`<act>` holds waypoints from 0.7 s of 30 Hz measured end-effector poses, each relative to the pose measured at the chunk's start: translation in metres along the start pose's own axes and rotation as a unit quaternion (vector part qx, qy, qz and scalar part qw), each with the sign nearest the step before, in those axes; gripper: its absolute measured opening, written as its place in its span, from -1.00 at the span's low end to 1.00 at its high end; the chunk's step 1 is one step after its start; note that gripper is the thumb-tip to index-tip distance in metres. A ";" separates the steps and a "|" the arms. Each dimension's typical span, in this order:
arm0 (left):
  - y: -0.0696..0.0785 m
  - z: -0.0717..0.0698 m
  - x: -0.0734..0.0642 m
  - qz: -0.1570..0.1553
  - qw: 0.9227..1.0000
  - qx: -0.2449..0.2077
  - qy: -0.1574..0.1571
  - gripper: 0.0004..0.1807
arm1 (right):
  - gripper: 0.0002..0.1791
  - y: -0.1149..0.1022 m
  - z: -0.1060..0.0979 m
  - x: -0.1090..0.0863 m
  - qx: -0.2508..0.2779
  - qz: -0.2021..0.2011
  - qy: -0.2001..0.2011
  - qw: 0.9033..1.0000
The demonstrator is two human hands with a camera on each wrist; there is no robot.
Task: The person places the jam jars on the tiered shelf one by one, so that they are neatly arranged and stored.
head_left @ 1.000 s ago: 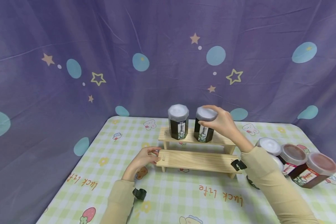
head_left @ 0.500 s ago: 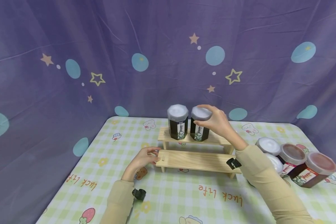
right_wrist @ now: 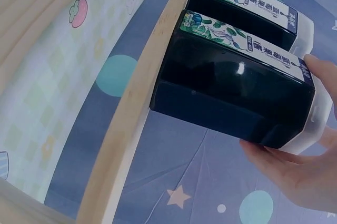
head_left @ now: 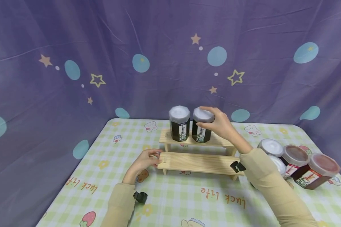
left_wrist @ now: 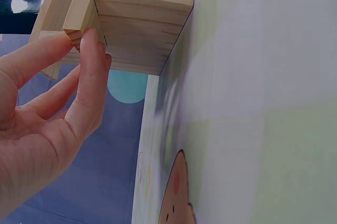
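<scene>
A two-tier wooden rack (head_left: 199,162) stands on the table, its upper shelf behind the lower one. My right hand (head_left: 220,126) holds a dark hexagonal jar (right_wrist: 231,84) around its whitish lid, thumb on one side and fingers on the other. The jar is upright, its base at the upper shelf. Just left of it on the same shelf stands a matching dark jar (head_left: 179,124), with a narrow gap between them. My left hand (left_wrist: 58,92) pinches the left end of the lower shelf board (left_wrist: 81,18) between thumb and fingertips.
Several more jars are grouped on the right of the table, among them a reddish-brown one (head_left: 316,171) and a white-lidded one (head_left: 270,147); my right sleeve partly covers them. A checked cloth (head_left: 170,201) covers the table. A purple curtain (head_left: 170,63) hangs behind.
My right hand has moved the held jar left along the upper shelf, closer to the other jar. The left hand stays at the rack's end.
</scene>
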State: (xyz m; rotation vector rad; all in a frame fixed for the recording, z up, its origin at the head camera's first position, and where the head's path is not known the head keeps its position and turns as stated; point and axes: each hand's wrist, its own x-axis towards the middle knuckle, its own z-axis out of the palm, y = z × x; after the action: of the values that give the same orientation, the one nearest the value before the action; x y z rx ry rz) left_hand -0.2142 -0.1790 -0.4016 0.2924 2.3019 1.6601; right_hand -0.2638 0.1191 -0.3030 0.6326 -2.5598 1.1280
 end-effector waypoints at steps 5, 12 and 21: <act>0.000 0.000 -0.001 -0.001 1.000 0.000 0.000 -0.48 | -0.38 -0.001 -0.005 -0.005 0.011 -0.010 0.008 1.000; 0.000 0.000 0.000 0.001 1.000 0.002 0.001 -0.49 | -0.47 0.001 -0.014 -0.016 0.039 -0.012 0.010 0.999; -0.001 0.000 0.000 -0.002 1.000 0.001 -0.002 -0.48 | -0.54 0.003 -0.022 -0.029 0.035 -0.013 0.021 0.999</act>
State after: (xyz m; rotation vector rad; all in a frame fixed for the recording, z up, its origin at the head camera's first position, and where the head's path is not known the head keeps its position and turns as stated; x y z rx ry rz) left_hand -0.2144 -0.1793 -0.4022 0.2908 2.3009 1.6531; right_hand -0.2381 0.1455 -0.3019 0.6481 -2.4795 1.2142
